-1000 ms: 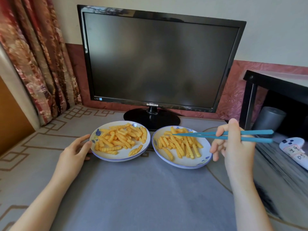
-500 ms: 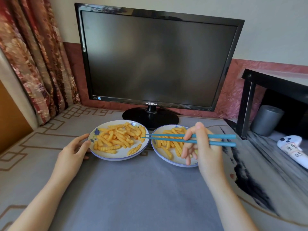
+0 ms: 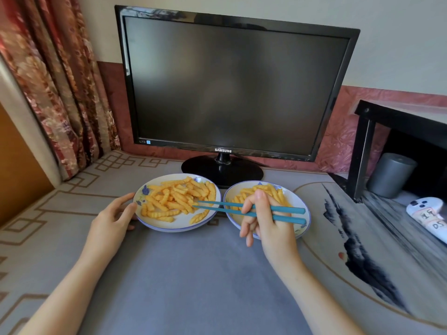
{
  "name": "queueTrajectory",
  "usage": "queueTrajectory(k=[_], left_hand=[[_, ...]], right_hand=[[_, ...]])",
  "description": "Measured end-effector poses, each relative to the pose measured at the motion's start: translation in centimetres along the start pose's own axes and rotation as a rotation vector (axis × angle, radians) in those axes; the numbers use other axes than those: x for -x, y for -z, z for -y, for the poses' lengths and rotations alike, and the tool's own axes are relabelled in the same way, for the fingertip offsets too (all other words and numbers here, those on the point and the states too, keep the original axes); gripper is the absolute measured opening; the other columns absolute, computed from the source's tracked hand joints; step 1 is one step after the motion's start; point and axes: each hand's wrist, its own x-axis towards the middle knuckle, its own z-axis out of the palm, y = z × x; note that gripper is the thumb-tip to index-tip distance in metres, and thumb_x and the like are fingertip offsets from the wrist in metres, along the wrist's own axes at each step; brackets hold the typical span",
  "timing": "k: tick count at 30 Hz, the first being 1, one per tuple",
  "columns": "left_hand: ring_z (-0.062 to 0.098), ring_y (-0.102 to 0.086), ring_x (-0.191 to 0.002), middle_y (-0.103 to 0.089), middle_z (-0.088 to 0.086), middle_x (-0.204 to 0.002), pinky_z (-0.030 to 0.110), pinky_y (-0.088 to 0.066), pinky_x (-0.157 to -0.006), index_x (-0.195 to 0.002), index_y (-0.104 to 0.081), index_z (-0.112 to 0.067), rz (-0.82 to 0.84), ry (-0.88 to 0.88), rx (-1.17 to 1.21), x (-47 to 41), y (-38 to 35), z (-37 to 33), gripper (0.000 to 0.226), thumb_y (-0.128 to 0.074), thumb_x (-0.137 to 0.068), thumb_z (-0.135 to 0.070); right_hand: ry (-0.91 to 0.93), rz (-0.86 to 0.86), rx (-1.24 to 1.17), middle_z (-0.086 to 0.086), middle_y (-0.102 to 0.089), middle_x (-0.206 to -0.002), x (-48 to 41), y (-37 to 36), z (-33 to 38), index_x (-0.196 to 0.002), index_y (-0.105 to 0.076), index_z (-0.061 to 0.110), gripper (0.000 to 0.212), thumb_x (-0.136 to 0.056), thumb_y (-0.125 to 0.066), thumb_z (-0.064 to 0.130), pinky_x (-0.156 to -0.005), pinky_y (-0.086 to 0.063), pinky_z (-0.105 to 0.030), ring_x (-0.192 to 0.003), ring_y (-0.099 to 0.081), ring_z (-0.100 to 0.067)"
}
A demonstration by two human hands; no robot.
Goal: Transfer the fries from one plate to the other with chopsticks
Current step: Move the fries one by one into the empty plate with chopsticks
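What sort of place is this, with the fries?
Likely a room at home: a Samsung monitor on a cloth-covered table, floral curtains at left, a white controller at right.

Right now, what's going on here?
A person sits at a table with two plates of crinkle fries in front of a dark monitor. The right hand holds teal chopsticks above the right plate, with their tips reaching into the fries on the left plate. The left hand rests against that plate's rim. No fry is lifted clear yet, and whether the tips pinch one is unclear.
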Motion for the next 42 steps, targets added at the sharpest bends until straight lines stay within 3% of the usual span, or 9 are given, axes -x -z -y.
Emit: queueTrajectory(k=[8,13,21,32,38,42], left_hand=[[0.010,-0.059,-0.069,-0.066,0.006,-0.095,-0.002,-0.040,-0.052,-0.126,-0.058,-0.014,-0.018,-0.006,-0.019,0.1,0.0,-0.3,0.031,-0.048,-0.097,-0.017],[0.010,-0.059,-0.069,-0.066,0.006,-0.093,-0.001,-0.041,-0.051,-0.126,-0.058,-0.014,-0.016,-0.004,-0.019,0.2,0.0,-0.5,0.031,-0.048,-0.097,-0.016],[0.009,-0.059,-0.070,-0.066,0.005,-0.093,-0.001,-0.041,-0.051,-0.127,-0.057,-0.014,-0.016,-0.001,-0.012,0.1,0.0,-0.4,0.031,-0.048,-0.097,-0.016],[0.011,-0.058,-0.069,-0.066,0.005,-0.094,-0.002,-0.040,-0.052,-0.126,-0.058,-0.014,-0.027,-0.006,-0.015,0.2,0.0,-0.3,0.030,-0.048,-0.097,-0.016],[0.013,-0.060,-0.068,-0.067,0.005,-0.095,-0.002,-0.040,-0.053,-0.126,-0.058,-0.016,-0.026,-0.002,-0.026,-0.1,0.0,-0.1,0.031,-0.048,-0.097,-0.018],[0.015,-0.061,-0.068,-0.068,0.004,-0.094,-0.002,-0.040,-0.053,-0.125,-0.059,-0.018,-0.023,0.003,-0.026,-0.2,0.0,0.2,0.030,-0.049,-0.097,-0.019]], right_hand=[[-0.027,0.018,-0.012,-0.016,-0.054,-0.048,-0.3,-0.7,-0.3,-0.072,-0.055,0.007,0.042,-0.101,-0.032,0.028,-0.043,-0.039,-0.021,-0.035,-0.046,-0.016],[-0.013,-0.003,-0.048,-0.019,-0.050,-0.050,0.0,-1.0,0.0,-0.069,-0.052,0.005,0.042,-0.098,-0.032,0.030,-0.039,-0.037,-0.021,-0.035,-0.046,-0.011],[-0.009,-0.152,-0.095,-0.017,-0.048,-0.045,-0.5,1.1,1.0,-0.064,-0.050,0.007,0.046,-0.102,-0.032,0.025,-0.036,-0.031,-0.014,-0.032,-0.043,-0.018],[-0.031,-0.003,-0.022,-0.006,-0.052,-0.043,-0.6,-0.6,-0.2,-0.070,-0.055,0.014,0.044,-0.100,-0.033,0.038,-0.040,-0.036,-0.023,-0.034,-0.043,-0.017],[-0.026,-0.015,-0.061,-0.023,-0.050,-0.049,-0.3,-1.3,-0.2,-0.067,-0.054,0.009,0.044,-0.097,-0.032,0.033,-0.039,-0.036,-0.021,-0.034,-0.045,-0.012],[-0.032,-0.076,-0.084,-0.013,-0.049,-0.049,-0.1,-1.4,0.1,-0.062,-0.052,0.013,0.044,-0.094,-0.035,0.037,-0.036,-0.036,-0.024,-0.036,-0.048,-0.015]])
